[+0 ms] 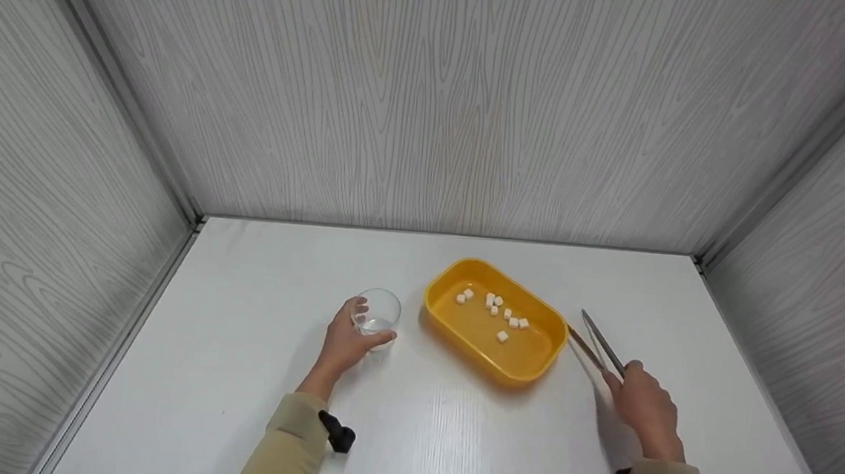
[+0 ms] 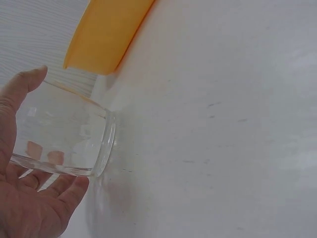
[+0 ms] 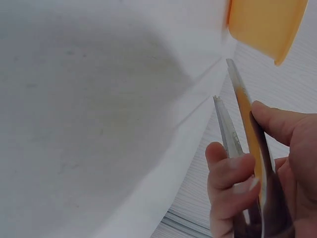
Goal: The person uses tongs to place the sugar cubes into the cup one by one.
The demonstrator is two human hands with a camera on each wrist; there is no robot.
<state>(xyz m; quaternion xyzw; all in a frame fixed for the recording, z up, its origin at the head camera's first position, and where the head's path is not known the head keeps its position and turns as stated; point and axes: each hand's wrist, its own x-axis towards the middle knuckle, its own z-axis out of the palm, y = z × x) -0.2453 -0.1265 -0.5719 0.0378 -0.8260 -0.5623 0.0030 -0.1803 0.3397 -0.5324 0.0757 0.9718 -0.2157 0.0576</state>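
Note:
My left hand (image 1: 347, 341) grips a clear glass cup (image 1: 380, 307), thumb on one side and fingers round the other. In the left wrist view the glass cup (image 2: 74, 129) shows nothing inside, its base close over the table. My right hand (image 1: 645, 401) holds metal tongs (image 1: 604, 345), thumb on one arm and fingers on the other, their tips spread apart with nothing between. The tongs (image 3: 242, 119) point toward the yellow tray (image 1: 467, 344), which lies between the hands. Several small white cubes (image 1: 502, 336) are scattered on the tray's floor.
The white table (image 1: 408, 444) is enclosed by grey wood-grain panels (image 1: 432, 104) at the back and both sides. The tray's right end is near the tong tips. Black wrist cameras (image 1: 338, 433) sit at the beige sleeves (image 1: 281, 450).

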